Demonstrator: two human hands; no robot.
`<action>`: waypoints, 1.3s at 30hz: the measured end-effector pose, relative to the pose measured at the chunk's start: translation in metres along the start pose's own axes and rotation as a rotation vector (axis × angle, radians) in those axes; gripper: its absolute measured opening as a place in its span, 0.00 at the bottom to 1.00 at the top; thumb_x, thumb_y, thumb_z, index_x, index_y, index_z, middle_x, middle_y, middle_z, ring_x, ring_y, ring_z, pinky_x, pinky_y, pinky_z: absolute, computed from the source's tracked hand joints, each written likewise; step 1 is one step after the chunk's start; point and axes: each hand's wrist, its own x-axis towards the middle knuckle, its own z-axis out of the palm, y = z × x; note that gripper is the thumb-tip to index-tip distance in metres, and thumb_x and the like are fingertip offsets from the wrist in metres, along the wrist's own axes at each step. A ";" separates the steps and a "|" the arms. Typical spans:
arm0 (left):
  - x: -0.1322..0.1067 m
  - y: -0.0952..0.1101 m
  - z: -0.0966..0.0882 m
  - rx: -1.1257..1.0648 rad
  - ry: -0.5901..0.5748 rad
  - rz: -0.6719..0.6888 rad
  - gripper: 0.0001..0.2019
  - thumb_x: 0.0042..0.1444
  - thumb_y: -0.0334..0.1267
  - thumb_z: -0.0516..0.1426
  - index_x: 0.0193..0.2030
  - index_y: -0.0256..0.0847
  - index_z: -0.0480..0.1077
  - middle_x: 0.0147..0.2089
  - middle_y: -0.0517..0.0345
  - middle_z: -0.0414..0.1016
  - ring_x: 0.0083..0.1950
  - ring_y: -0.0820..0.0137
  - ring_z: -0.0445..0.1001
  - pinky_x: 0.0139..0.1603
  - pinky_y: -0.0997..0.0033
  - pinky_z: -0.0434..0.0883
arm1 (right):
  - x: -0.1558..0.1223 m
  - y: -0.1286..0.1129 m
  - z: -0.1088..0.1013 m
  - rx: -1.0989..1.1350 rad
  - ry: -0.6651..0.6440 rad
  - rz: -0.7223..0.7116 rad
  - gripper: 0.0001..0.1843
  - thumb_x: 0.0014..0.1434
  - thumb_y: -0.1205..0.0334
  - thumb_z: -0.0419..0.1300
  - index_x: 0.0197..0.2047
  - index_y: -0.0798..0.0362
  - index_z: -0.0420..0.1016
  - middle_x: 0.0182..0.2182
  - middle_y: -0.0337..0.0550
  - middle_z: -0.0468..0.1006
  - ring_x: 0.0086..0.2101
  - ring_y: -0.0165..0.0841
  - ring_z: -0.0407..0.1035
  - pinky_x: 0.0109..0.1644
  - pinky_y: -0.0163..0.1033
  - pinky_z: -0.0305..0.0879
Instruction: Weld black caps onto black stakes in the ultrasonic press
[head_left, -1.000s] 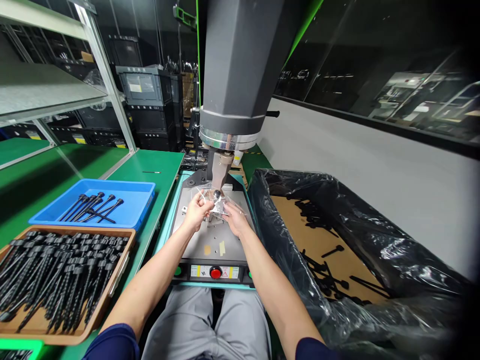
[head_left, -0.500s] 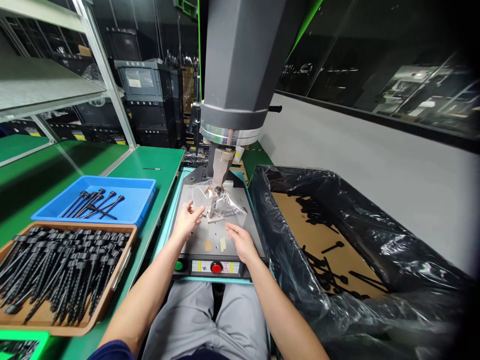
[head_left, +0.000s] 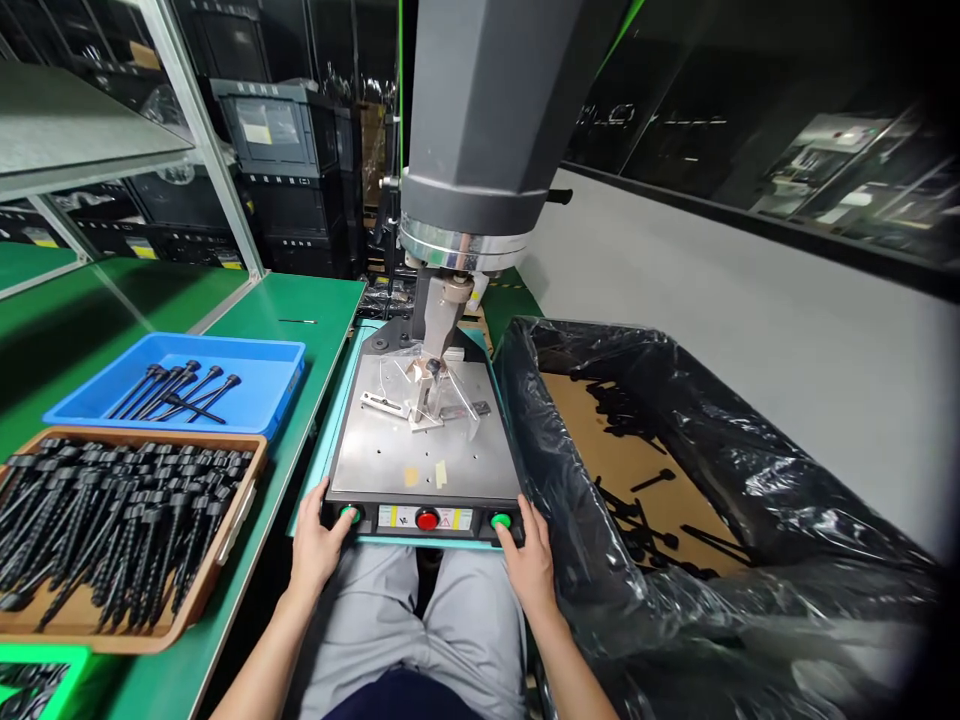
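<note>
My left hand (head_left: 318, 535) lies at the left front corner of the machine base, its thumb on a green button (head_left: 350, 514) and its fingers along the side. At the other corner my right hand (head_left: 531, 555) does the same, thumb on the right green button (head_left: 501, 521). Both hands are open and hold nothing. Between them sits a red button (head_left: 427, 518). On the metal plate (head_left: 390, 455), a small fixture (head_left: 424, 412) stands under the press horn (head_left: 442, 318), with a dark knobbed part (head_left: 433, 367) upright in it. A clear plastic guard (head_left: 466, 402) is beside it.
To the left are a brown tray (head_left: 251, 480) full of black stemmed parts and a blue tray (head_left: 289, 385) with several more. A green bin (head_left: 79, 660) is at the lower left. Right of the machine stands a bin lined with black plastic (head_left: 600, 500). The press head (head_left: 476, 130) hangs above.
Both hands have moved from beside the fixture down to the front corners, with the thumbs now on the green buttons. The view has shifted slightly.
</note>
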 end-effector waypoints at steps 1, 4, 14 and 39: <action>0.000 -0.003 0.000 -0.009 -0.011 -0.001 0.34 0.52 0.49 0.60 0.64 0.42 0.61 0.61 0.44 0.66 0.62 0.53 0.66 0.62 0.49 0.64 | -0.001 0.004 0.003 0.021 -0.012 0.045 0.37 0.61 0.40 0.53 0.67 0.52 0.58 0.60 0.57 0.63 0.58 0.48 0.61 0.59 0.54 0.60; 0.002 -0.010 -0.002 -0.047 -0.040 0.030 0.33 0.52 0.50 0.60 0.64 0.43 0.62 0.62 0.45 0.65 0.63 0.54 0.65 0.60 0.51 0.66 | -0.002 0.013 0.009 0.040 0.007 0.188 0.45 0.56 0.36 0.56 0.69 0.53 0.53 0.60 0.59 0.64 0.57 0.52 0.62 0.57 0.55 0.62; 0.004 -0.026 -0.004 -0.058 -0.053 0.112 0.31 0.53 0.50 0.61 0.64 0.45 0.63 0.62 0.48 0.65 0.63 0.55 0.65 0.59 0.53 0.68 | -0.003 0.007 0.012 0.095 0.013 0.235 0.45 0.56 0.37 0.55 0.68 0.56 0.54 0.59 0.61 0.63 0.59 0.52 0.59 0.60 0.55 0.57; 0.004 -0.010 -0.004 -0.049 0.016 0.114 0.24 0.57 0.47 0.57 0.59 0.43 0.68 0.59 0.48 0.68 0.61 0.57 0.67 0.63 0.53 0.65 | -0.003 0.002 0.007 0.141 -0.014 0.230 0.45 0.56 0.36 0.55 0.68 0.55 0.54 0.59 0.59 0.64 0.59 0.51 0.59 0.61 0.54 0.57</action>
